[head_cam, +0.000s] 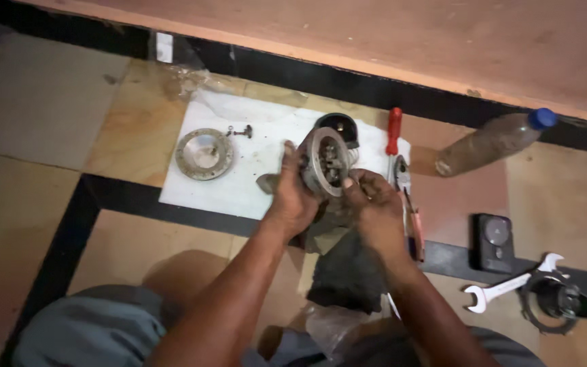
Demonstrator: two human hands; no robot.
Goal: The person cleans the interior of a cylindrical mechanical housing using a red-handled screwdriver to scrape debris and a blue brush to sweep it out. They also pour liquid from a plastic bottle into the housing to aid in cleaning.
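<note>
My left hand (292, 194) grips the left side of a round metal clutch-like assembly (326, 160), holding it on edge above a white sheet (239, 183) on the tiled floor. My right hand (374, 202) holds the assembly's lower right rim, fingers pressed at its face. A dark rag (344, 268) hangs beneath both hands. A flat round metal plate (204, 153) lies on the sheet to the left, with small bolts (240, 130) beside it. A dark round part (338, 126) sits just behind the assembly.
A red-handled screwdriver (393, 129) and pliers (407, 197) lie right of the sheet. A plastic bottle with a blue cap (494, 141) rests by the wall step. Further right lie a black phone (493, 241), an open-ended spanner (511, 283) and a toothed ring (552, 302).
</note>
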